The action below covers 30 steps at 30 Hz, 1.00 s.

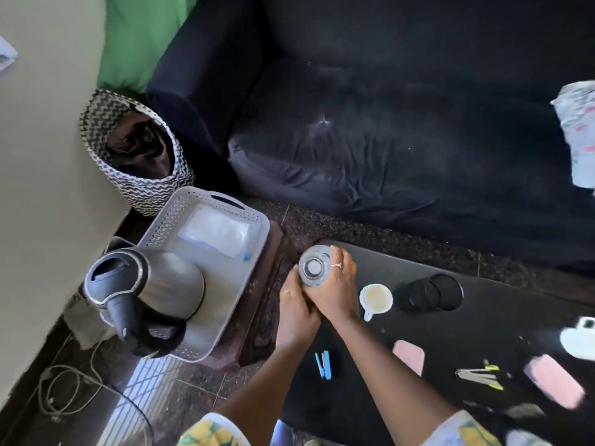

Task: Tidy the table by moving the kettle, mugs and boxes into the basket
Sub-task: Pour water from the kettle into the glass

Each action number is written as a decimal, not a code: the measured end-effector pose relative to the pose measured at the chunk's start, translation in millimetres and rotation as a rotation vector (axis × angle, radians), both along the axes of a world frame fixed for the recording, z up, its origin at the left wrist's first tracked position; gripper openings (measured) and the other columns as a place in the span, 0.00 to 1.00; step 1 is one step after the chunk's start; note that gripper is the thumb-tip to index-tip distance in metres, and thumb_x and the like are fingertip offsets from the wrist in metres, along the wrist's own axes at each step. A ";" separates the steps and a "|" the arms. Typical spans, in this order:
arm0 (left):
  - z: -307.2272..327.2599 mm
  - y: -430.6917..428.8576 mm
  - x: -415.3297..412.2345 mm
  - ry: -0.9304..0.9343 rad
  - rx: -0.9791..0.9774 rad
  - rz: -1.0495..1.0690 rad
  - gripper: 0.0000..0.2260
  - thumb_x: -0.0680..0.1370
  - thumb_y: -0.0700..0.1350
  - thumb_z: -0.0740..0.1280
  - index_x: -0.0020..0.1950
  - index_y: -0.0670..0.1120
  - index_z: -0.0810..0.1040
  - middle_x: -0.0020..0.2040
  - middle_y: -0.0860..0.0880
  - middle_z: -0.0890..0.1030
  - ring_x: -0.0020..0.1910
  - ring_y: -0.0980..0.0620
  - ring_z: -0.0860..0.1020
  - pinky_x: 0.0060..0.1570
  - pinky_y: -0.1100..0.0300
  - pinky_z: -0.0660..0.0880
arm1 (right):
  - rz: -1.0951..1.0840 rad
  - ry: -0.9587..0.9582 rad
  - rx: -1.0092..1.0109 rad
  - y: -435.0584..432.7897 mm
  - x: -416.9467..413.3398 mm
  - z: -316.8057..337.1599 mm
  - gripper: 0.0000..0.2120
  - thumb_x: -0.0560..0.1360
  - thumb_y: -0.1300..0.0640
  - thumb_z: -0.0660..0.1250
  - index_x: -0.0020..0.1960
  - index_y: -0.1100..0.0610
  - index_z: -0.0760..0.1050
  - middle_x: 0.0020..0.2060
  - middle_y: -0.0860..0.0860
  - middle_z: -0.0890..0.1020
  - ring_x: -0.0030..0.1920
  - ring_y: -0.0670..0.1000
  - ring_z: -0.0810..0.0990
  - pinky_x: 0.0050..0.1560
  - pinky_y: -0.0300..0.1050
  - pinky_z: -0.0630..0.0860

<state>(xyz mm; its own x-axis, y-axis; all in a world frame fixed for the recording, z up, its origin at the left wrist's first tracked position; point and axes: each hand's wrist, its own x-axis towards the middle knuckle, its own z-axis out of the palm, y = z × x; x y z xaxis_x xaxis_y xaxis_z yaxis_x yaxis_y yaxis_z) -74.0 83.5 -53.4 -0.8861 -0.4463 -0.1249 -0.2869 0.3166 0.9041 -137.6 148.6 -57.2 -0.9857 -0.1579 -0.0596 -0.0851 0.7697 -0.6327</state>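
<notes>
Beyond and right of the basket (pixel 161 226), a dark sofa (pixel 402 140). Right of the basket, a black worktop (pixel 467 342). Basket grey and perforated, set on a brown stand (pixel 257 304). Inside the basket at its near left end, a steel kettle (pixel 167 284), lid up, handle over the near rim. Just right of the basket, at the worktop's end, two grips on a clear glass (pixel 314 267): right grip (pixel 335 291) curled over its rim and side, left grip (pixel 297 307) wrapped round its near side, fingers partly hidden under the right. Farther right of the basket, a white mug (pixel 376 299), then two black mugs (pixel 431 294), touching. Nearer than those, a pink box (pixel 409 355) and, farthest from the basket, a second pink box (pixel 553 381), blurred. Between basket and pink box, a small blue clip (pixel 323 365).
</notes>
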 end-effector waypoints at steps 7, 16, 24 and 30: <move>-45.9 29.5 10.9 -0.412 -0.052 -0.259 0.28 0.70 0.36 0.65 0.70 0.39 0.65 0.67 0.43 0.72 0.67 0.43 0.69 0.68 0.54 0.65 | 0.111 -0.242 0.348 51.7 4.5 -51.6 0.43 0.60 0.44 0.76 0.69 0.59 0.64 0.63 0.55 0.73 0.60 0.58 0.74 0.65 0.58 0.65; -68.7 31.5 24.7 -0.734 -0.091 -0.386 0.36 0.75 0.42 0.66 0.77 0.42 0.50 0.77 0.44 0.54 0.76 0.45 0.54 0.73 0.57 0.51 | 0.226 -0.309 0.329 59.2 11.4 -75.3 0.42 0.61 0.48 0.76 0.70 0.59 0.63 0.63 0.54 0.72 0.61 0.57 0.71 0.63 0.49 0.69; -65.6 35.8 36.8 -0.708 -0.090 -0.344 0.35 0.75 0.42 0.66 0.77 0.45 0.51 0.77 0.46 0.54 0.75 0.46 0.55 0.74 0.58 0.54 | 0.301 -0.341 0.414 59.2 12.7 -62.8 0.46 0.65 0.50 0.77 0.75 0.60 0.56 0.69 0.55 0.66 0.68 0.56 0.68 0.69 0.48 0.65; -45.8 23.2 48.7 -0.581 -0.065 -0.181 0.32 0.75 0.38 0.62 0.77 0.46 0.54 0.77 0.46 0.55 0.76 0.48 0.55 0.73 0.60 0.53 | 0.387 -0.250 0.451 43.4 18.3 -43.0 0.44 0.69 0.43 0.72 0.75 0.60 0.56 0.73 0.57 0.62 0.73 0.56 0.60 0.73 0.50 0.56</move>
